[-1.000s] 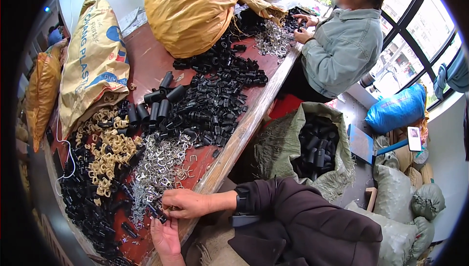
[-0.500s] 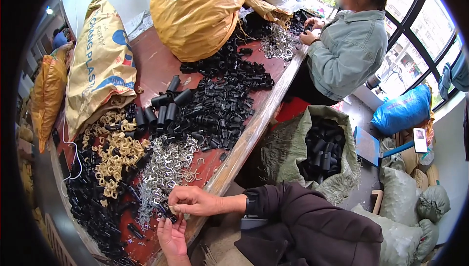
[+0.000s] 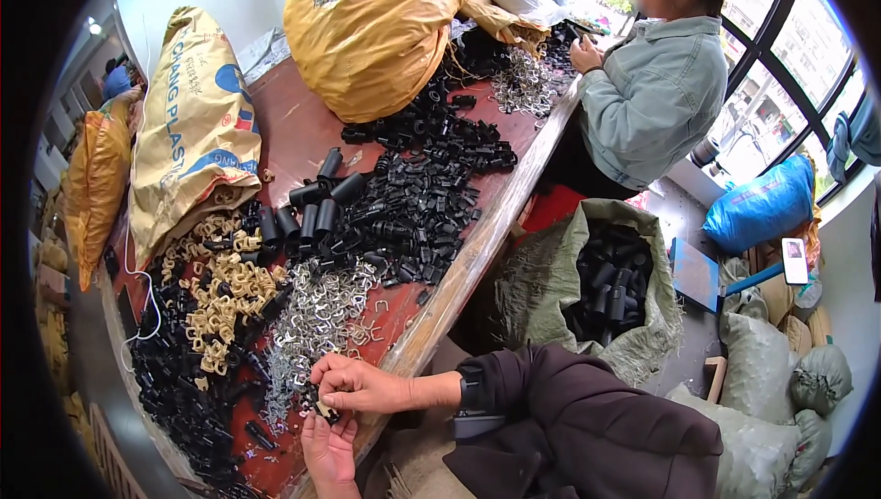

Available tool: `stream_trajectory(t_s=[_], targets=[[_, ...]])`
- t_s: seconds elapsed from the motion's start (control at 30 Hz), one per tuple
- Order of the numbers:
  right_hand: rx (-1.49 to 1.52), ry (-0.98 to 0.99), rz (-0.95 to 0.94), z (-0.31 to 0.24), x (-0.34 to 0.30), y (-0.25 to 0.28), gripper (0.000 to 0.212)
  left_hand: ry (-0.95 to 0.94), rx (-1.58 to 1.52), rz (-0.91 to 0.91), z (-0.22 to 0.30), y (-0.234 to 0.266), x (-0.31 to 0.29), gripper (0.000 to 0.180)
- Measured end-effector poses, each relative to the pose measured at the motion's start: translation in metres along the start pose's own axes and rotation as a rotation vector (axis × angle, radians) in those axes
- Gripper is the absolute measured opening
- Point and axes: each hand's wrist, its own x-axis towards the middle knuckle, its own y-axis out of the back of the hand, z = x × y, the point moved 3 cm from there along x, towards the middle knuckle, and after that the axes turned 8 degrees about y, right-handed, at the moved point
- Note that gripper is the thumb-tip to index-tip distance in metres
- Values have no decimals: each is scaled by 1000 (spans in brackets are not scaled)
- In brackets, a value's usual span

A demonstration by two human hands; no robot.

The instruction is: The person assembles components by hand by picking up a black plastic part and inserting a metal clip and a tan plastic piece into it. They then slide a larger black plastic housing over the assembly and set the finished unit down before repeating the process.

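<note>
Both my hands are together at the table's near edge, over a small black plastic part (image 3: 332, 415) with a beige piece on it. My left hand (image 3: 328, 451), palm up, pinches the black part from below. From above, my right hand (image 3: 367, 387) grips it between thumb and forefinger, hiding much of it. Just beyond my hands lie a heap of silver U-shaped metal clips (image 3: 326, 306) and a strip of small grey screws or pins (image 3: 277, 380). To the left spread beige plastic clips (image 3: 220, 302) and black plastic parts (image 3: 174, 398).
A red tabletop (image 3: 284, 132) with a wooden edge (image 3: 459, 279) carries more black parts (image 3: 422, 205), a yellow sack (image 3: 367, 40) and a printed sack (image 3: 193, 123). A green woven sack (image 3: 532, 288) of black cylinders stands right. A co-worker (image 3: 652, 86) works at the far end.
My hands stay joined on the small part, with the right fingers slightly shifted and more curled over it. The view has moved a little. The co-worker's hands have changed position.
</note>
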Motion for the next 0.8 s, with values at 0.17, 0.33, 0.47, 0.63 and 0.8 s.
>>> stream_trajectory(t_s=[0.17,0.33,0.47,0.63,0.8], targets=[[-28,11,53,3,2,-8,12,21,23,-22,1,2,0,29],[-69,37,40,6,8,-7,12,38,20,-25,1,-1,2,29],[-70,13,6,7,8,-8,13,35,62,-58,3,2,-2,30],[-24,-13,-82,10,18,-3,13,31,119,-42,7,6,2,30],[-79,38,-147,12,22,-5,14,98,26,-7,3,11,2,31]])
